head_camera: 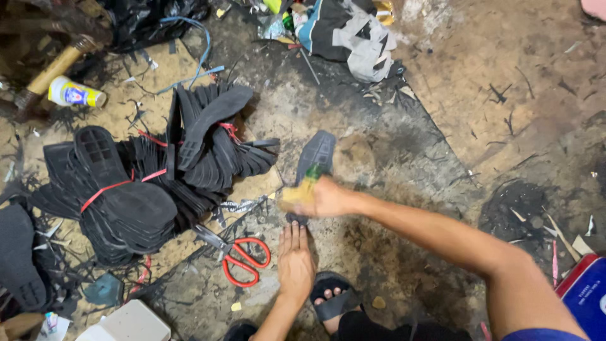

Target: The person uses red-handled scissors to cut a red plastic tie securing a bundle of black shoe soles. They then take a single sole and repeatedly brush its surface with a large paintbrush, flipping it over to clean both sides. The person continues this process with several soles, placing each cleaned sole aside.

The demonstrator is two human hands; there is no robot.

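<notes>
Your left hand [295,262] lay flat, fingers spread, pinning one ribbed black rubber sole [314,165] while your blurred right hand [319,197] gripped a yellowish brush [302,188], red-handled scissors [243,256] at nine o'clock.

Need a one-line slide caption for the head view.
Left hand pins a black sole; blurred right hand works over it, red scissors beside.

Black shoe sole [317,155] (flat, floor).

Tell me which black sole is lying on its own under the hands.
The single sole on the dark floor, pinned by the left hand and brushed by the right hand; the others sit in red-tied bundles.
</notes>
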